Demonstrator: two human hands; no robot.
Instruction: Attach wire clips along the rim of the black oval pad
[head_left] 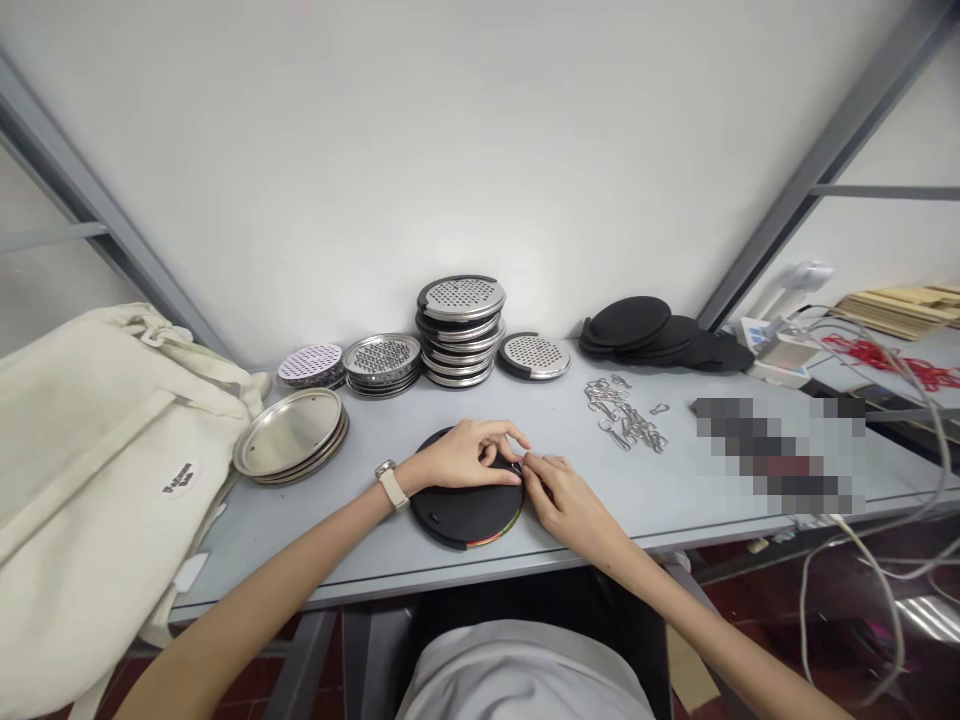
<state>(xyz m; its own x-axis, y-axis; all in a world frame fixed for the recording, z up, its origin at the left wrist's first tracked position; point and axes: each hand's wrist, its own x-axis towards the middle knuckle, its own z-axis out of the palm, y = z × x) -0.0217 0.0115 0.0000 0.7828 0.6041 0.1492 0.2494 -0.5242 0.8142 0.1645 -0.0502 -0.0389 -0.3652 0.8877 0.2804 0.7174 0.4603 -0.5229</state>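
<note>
A black round disc (469, 515) with a coloured, shiny right rim lies flat near the table's front edge. My left hand (469, 455), a watch on its wrist, rests over it with curled fingers and the thumb pressed near the rim. At that same spot, my right hand (555, 490) pinches at the rim with thumb and forefinger together. A tiny shiny bit shows between the fingertips, too small and covered to name. Loose metal snap clips (626, 415) lie in a pile to the right of my hands.
Along the wall stand a tall stack of round graters (461, 335), a lower grater stack (384, 360), a single grater (536, 357) and several black discs (637, 325). Metal discs (292, 430) are piled at left beside a cream bag (112, 480). Cables (892, 600) hang at right.
</note>
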